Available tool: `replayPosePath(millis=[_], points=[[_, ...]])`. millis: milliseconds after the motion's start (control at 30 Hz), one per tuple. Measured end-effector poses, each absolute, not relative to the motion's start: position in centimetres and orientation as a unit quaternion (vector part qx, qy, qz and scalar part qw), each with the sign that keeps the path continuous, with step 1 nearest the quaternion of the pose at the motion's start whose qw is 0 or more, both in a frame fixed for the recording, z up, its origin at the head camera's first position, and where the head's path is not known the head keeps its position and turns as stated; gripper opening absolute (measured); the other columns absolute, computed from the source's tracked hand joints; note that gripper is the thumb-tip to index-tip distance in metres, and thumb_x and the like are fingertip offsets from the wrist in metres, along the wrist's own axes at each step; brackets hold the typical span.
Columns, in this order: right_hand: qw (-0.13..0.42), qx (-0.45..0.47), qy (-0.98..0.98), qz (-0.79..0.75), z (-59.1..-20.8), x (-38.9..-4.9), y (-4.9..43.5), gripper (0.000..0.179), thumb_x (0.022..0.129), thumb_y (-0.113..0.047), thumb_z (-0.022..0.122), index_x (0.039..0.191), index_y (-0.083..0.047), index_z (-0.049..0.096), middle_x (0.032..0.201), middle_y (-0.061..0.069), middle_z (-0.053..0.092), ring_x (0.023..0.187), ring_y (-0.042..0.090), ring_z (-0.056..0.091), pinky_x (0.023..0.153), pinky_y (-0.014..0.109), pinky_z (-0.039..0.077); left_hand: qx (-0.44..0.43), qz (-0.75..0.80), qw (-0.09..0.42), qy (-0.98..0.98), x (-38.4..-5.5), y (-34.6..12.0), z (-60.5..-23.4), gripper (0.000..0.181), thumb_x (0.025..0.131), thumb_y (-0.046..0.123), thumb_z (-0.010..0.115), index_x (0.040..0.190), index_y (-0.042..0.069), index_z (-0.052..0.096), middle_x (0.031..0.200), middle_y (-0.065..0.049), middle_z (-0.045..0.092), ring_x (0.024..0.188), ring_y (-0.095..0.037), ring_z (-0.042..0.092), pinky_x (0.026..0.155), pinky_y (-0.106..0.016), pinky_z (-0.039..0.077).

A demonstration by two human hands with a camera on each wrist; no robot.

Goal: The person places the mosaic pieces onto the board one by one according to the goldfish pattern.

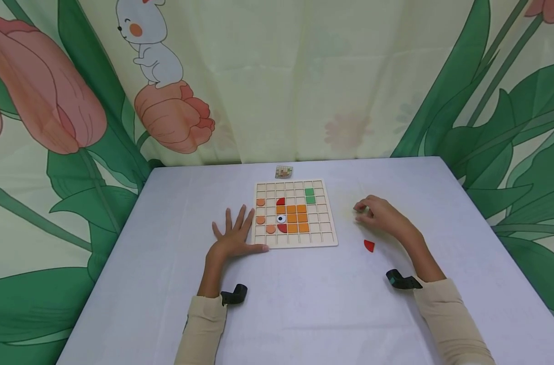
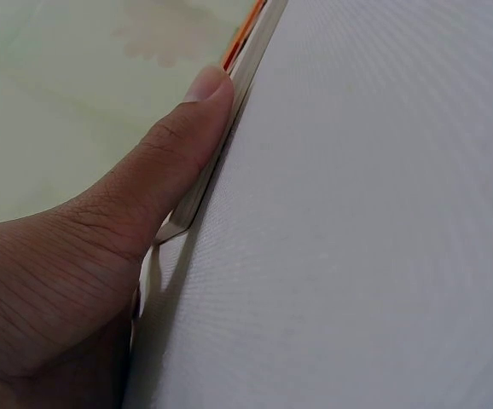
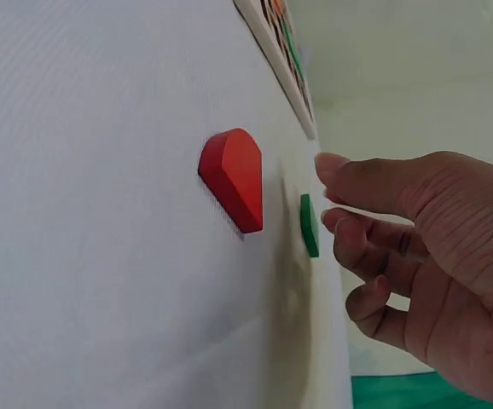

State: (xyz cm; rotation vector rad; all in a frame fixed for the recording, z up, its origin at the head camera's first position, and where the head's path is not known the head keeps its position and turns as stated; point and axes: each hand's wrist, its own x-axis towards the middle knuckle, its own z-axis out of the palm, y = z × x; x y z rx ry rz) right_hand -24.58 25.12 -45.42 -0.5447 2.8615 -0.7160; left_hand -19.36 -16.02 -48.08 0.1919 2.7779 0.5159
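Note:
My left hand (image 1: 233, 239) lies with fingers spread beside a pale wooden grid board (image 1: 322, 237). Its thumb rests along the board's front left edge. On the board sit orange squares (image 1: 297, 218), orange discs (image 1: 260, 202), red quarter-round pieces (image 1: 281, 202), a black-and-white eye piece (image 1: 281, 219) and green squares (image 1: 309, 195). Right of the board, my right hand (image 1: 380, 215) hovers with thumb and fingers apart. Just beyond its fingertips, a green piece (image 3: 308, 225) is on the tablecloth. A red quarter-round piece (image 3: 234, 177) lies nearer to me.
A small patterned card (image 1: 284, 172) lies behind the board. White cloth (image 1: 304, 304) covers the table, with a curtain (image 1: 277, 91) printed with flowers hanging behind it. Each wrist carries a black camera mount (image 1: 234, 294).

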Motion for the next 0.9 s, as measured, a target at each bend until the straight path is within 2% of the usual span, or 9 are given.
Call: replayPosePath(millis=[200,367,600,900], points=[[0.045,-0.141,0.964,-0.22,-45.4,-24.6,25.7,0.038,0.092,-0.017,0.068,0.123,0.004,0.061,0.118,0.023,0.056,0.097,0.032,0.057,0.088,0.048,0.053,0.066,0.176,0.16,0.969,-19.5,-16.3,-48.5,0.121,0.07,0.076,0.067,0.158,0.027,-0.001,0.165,-0.001,-0.014,0.146,-0.039,-0.028,0.106,-0.075,-0.014],[0.047,-0.126,0.968,-0.213,-45.9,-25.0,25.7,0.042,0.093,-0.019,0.066,0.125,0.006,0.058,0.12,0.026,0.055,0.107,0.037,0.055,0.094,0.053,0.049,0.067,0.18,0.157,0.969,-19.6,-16.4,-48.6,0.122,0.069,0.076,0.068,0.158,0.027,0.001,0.166,-0.003,-0.013,0.146,-0.04,-0.027,0.105,-0.076,-0.013],[0.06,-0.122,0.965,-0.225,-46.7,-25.7,25.1,0.041,0.092,-0.019,0.068,0.122,0.007,0.06,0.119,0.025,0.056,0.105,0.035,0.055,0.094,0.051,0.049,0.066,0.187,0.16,0.967,-19.5,-16.3,-48.3,0.122,0.07,0.074,0.069,0.158,0.026,0.001,0.166,-0.003,-0.013,0.146,-0.04,-0.027,0.105,-0.076,-0.014],[0.054,-0.129,0.965,-0.224,-46.9,-25.9,24.1,0.03,0.091,-0.018,0.07,0.111,0.004,0.066,0.109,0.019,0.06,0.091,0.027,0.056,0.082,0.041,0.053,0.064,0.184,0.163,0.967,-19.4,-16.1,-48.3,0.122,0.069,0.075,0.069,0.158,0.027,0.0,0.165,-0.002,-0.014,0.146,-0.039,-0.028,0.105,-0.076,-0.014]])
